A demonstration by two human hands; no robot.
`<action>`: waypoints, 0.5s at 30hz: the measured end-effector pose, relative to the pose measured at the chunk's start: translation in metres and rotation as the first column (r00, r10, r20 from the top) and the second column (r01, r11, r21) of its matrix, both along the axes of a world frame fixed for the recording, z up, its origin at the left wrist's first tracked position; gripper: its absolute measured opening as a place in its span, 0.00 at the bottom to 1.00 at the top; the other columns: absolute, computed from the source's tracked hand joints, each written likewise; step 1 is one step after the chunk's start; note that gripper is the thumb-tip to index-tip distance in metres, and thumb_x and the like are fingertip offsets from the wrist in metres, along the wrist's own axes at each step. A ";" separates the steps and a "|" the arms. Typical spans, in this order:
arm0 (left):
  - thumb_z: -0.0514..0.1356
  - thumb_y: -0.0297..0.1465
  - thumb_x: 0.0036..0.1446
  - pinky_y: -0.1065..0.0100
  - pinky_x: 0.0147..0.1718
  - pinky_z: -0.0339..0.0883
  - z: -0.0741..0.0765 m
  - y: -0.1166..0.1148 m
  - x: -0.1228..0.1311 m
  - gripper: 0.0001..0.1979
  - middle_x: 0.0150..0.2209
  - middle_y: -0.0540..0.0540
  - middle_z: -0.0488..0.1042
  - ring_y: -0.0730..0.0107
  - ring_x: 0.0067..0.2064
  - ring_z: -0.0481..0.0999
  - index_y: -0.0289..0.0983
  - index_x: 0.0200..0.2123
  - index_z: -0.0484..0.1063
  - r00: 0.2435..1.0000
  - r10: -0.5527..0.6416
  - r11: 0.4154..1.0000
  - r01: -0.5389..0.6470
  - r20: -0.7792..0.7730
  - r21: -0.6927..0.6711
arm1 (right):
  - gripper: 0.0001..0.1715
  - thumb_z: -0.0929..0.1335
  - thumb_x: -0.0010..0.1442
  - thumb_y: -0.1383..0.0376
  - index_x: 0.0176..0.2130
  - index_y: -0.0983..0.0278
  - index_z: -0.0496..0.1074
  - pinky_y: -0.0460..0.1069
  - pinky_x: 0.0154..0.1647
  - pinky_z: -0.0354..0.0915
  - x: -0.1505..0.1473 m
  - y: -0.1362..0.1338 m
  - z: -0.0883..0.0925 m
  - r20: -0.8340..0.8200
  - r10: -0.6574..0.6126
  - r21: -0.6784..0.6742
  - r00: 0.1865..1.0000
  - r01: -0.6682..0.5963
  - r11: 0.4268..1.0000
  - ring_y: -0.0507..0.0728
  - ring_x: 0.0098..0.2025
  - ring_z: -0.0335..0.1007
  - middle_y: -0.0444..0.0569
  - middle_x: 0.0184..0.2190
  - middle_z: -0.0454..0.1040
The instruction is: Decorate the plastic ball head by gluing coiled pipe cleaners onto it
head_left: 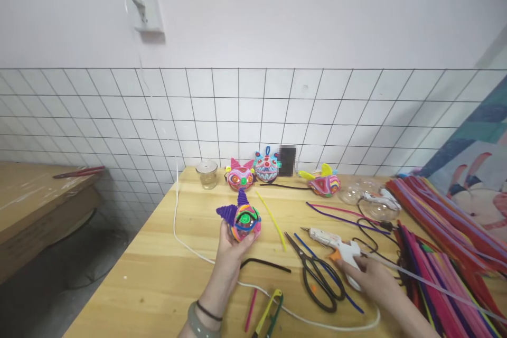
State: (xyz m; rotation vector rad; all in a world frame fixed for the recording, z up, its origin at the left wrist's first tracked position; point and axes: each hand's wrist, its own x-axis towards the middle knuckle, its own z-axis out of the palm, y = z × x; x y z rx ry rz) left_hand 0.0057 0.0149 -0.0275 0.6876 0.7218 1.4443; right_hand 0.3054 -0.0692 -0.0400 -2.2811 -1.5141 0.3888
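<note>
My left hand is closed around a colourful pipe-cleaner ball figure with purple horns, held just above the wooden table. A bangle and a black band sit on that wrist. My right hand grips the handle of a white hot-glue gun that lies on the table, nozzle pointing left, with a glue stick trailing to the right. Black scissors lie between my two hands.
Three finished figures and a glass jar stand by the tiled wall. Bundles of pipe cleaners fill the right side. A white cord, yellow stem, small snips and clear half-shells lie about.
</note>
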 end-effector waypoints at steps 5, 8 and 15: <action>0.73 0.29 0.33 0.54 0.50 0.67 0.000 0.000 0.002 0.38 0.49 0.43 0.73 0.54 0.50 0.74 0.42 0.50 0.64 0.996 0.080 0.995 -0.077 -0.041 0.057 | 0.20 0.65 0.48 0.47 0.25 0.61 0.70 0.51 0.34 0.68 -0.002 -0.007 0.009 -0.267 -0.125 0.142 0.956 0.167 0.976 0.66 0.36 0.75 0.51 0.26 0.78; 0.73 0.29 0.34 0.55 0.50 0.68 -0.002 0.000 0.003 0.38 0.50 0.43 0.72 0.55 0.50 0.74 0.42 0.51 0.63 0.994 0.093 0.991 -0.087 -0.051 0.097 | 0.18 0.69 0.45 0.48 0.21 0.59 0.66 0.50 0.28 0.67 -0.010 -0.013 0.014 -0.368 -0.157 0.245 0.916 0.259 0.934 0.63 0.30 0.74 0.47 0.21 0.75; 0.72 0.29 0.34 0.56 0.49 0.68 -0.009 0.003 0.001 0.39 0.50 0.41 0.73 0.54 0.49 0.75 0.41 0.51 0.61 0.987 0.107 0.986 -0.089 -0.121 0.141 | 0.27 0.68 0.49 0.43 0.17 0.62 0.70 0.46 0.17 0.60 -0.065 -0.038 0.030 -0.613 0.067 0.161 0.787 0.042 0.986 0.53 0.16 0.62 0.46 0.14 0.69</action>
